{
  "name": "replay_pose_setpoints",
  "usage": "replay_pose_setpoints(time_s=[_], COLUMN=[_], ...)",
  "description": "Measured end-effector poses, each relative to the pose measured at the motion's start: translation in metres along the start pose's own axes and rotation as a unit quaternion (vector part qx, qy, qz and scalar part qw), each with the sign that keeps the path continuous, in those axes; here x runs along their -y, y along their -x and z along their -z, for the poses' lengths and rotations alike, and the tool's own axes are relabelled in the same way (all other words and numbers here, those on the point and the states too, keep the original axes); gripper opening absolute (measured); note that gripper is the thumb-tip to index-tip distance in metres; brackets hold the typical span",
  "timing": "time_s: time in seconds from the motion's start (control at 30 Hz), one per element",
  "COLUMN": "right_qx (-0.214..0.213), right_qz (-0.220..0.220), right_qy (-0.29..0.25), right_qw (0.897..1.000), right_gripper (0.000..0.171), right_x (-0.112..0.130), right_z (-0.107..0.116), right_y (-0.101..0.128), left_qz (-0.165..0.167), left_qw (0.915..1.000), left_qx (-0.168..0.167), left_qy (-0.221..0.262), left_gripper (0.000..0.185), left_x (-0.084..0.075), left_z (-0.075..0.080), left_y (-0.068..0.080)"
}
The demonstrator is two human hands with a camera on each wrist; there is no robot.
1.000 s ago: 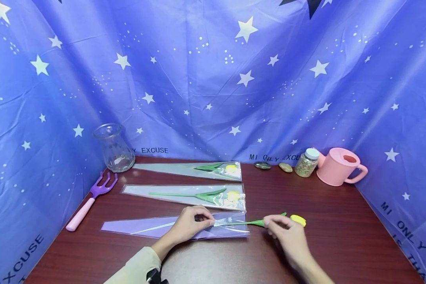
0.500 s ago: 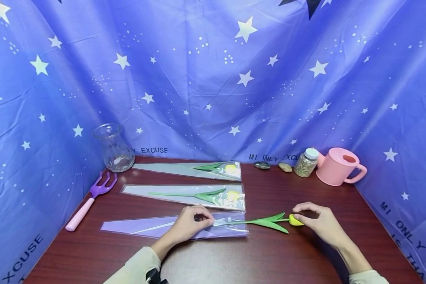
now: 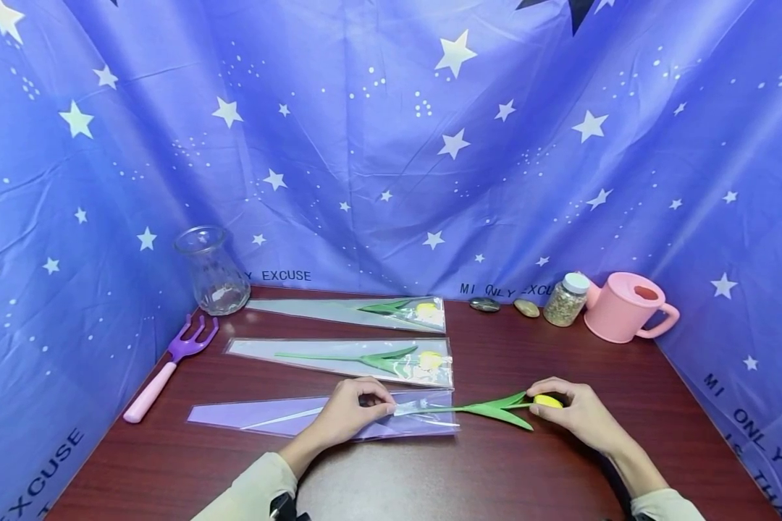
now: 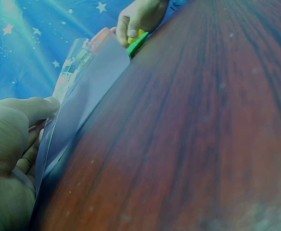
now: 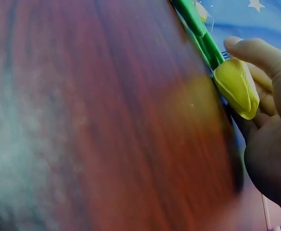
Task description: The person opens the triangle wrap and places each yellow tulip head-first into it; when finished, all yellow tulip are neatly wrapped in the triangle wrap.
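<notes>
A person's two hands work at a dark red wooden tabletop (image 3: 560,470) backed by blue star-printed cloth (image 3: 391,145). The left hand (image 3: 348,412) has its fingers (image 4: 34,108) curled, pinching the open end of a clear plastic sleeve (image 3: 287,418) that lies flat on the tabletop. The right hand (image 3: 576,414) curls its fingers (image 5: 256,53) round the yellow bud of an artificial tulip (image 3: 495,411); the bud sits between thumb and fingertips. The tulip's green leaves lie between the two hands, and its thin stem runs into the sleeve's mouth beside the left fingertips. Just beyond the left fingers lie two more sleeved tulips (image 3: 365,358). Farther off stand a glass vase (image 3: 211,271), a purple garden fork (image 3: 169,369) and a pink watering can (image 3: 628,307).
</notes>
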State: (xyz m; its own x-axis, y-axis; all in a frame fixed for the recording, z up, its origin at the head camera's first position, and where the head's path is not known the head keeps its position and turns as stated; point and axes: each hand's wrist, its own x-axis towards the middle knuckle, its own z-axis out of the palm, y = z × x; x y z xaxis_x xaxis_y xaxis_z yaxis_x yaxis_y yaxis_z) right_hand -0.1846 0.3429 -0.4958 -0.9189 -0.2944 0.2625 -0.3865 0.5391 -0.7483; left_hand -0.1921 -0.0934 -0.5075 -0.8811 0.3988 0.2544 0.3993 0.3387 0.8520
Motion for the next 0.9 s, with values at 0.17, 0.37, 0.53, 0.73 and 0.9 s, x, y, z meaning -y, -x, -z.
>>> replay_pose_setpoints(time_s=[0.17,0.37,0.53,0.73,0.9], right_qx=[-0.004,-0.020,-0.036,-0.041,-0.041], right_qz=[0.023,0.071,0.097,0.109,0.124], right_qy=[0.017,0.048,0.078,0.084,0.065], right_qw=[1.000,0.996,0.992,0.990,0.989], right_gripper=[0.023,0.026,0.031,0.034,0.035], right_x=[0.000,0.004,0.008,0.008,0.012], right_z=[-0.003,-0.010,-0.015,-0.017,-0.020], right_y=[0.001,0.001,-0.002,-0.001,0.000], left_qz=[0.001,0.003,-0.003,-0.003,-0.008], left_qw=[1.0000,1.0000,1.0000,1.0000,0.9999], left_qx=[0.000,0.000,-0.002,0.001,-0.001], left_qy=[-0.008,-0.005,-0.003,-0.007,-0.006], left_gripper=[0.001,0.010,0.010,0.010,0.004], left_x=[0.000,-0.001,-0.001,-0.001,-0.001], left_z=[0.000,0.000,0.000,0.000,0.000], left_y=[0.001,0.002,0.001,0.000,0.000])
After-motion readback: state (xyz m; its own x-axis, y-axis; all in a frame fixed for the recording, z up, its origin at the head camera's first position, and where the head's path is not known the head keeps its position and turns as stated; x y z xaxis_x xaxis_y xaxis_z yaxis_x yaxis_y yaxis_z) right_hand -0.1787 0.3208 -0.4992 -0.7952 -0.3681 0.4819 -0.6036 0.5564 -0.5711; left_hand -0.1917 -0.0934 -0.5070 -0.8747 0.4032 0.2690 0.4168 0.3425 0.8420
